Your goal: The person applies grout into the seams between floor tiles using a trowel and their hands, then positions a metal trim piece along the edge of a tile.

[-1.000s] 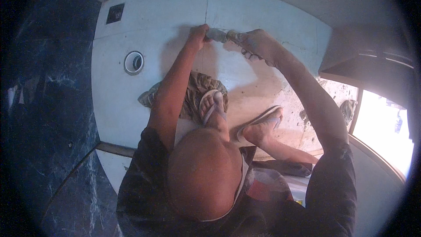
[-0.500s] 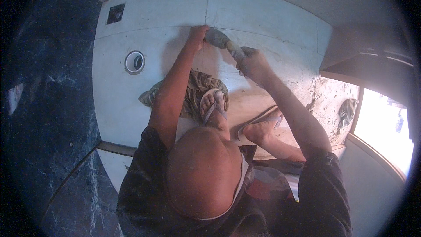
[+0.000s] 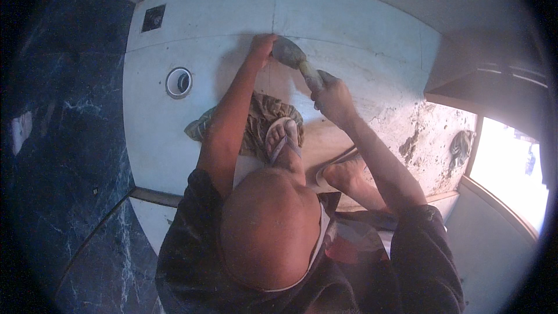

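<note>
Over a pale tiled floor (image 3: 354, 32), toward its far edge, the right hand (image 3: 332, 97) clamps its grip around the handle (image 3: 310, 74) of a trowel-like tool (image 3: 289, 52). The left hand (image 3: 265, 45) is at the tool's broad end; whether that grip is closed cannot be told. The step appears to be two-handed work on the blade (image 3: 285, 50), calling next for a steady handle.
</note>
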{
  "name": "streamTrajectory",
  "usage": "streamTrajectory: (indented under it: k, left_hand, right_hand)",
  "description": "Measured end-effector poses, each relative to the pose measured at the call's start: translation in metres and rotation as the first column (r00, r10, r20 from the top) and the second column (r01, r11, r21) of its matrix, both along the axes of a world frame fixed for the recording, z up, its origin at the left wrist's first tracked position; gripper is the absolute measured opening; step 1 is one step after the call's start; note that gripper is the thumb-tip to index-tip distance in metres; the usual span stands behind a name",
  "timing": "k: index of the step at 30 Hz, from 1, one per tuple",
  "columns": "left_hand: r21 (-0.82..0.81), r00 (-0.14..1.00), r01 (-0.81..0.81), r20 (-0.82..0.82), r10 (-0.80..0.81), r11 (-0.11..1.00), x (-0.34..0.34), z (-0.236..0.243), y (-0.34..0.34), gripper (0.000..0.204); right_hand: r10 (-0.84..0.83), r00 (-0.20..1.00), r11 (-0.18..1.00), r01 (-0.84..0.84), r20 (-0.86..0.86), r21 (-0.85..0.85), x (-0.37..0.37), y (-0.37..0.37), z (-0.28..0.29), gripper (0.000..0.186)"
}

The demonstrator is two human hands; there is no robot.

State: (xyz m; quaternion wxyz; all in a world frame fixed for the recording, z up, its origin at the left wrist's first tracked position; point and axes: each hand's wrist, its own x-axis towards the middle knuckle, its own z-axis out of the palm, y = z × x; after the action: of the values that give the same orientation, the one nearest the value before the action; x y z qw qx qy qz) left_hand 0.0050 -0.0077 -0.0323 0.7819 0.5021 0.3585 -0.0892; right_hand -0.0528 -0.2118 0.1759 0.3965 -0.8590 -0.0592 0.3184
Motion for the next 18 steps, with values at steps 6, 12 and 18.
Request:
streamTrajectory:
  k: [6,12,18]
  left_hand:
    - [0.07,0.999,0.041,-0.023,-0.04,0.997,-0.003,0.008,0.0,0.025]
    - [0.012,0.998,0.056,0.031,-0.056,0.998,-0.001,-0.03,0.017,0.029]
    - [0.103,0.997,0.073,-0.001,-0.073,0.992,0.0,-0.013,0.002,0.032]
  right_hand:
    - [-0.016,0.999,0.999,0.014,0.031,0.043,-0.001,-0.001,-0.002,0.041]
    - [-0.028,0.998,0.998,0.031,-0.059,0.06,-0.007,0.004,0.005,0.037]
    - [-0.038,0.997,0.997,0.033,0.074,0.067,-0.014,-0.005,-0.014,0.036]
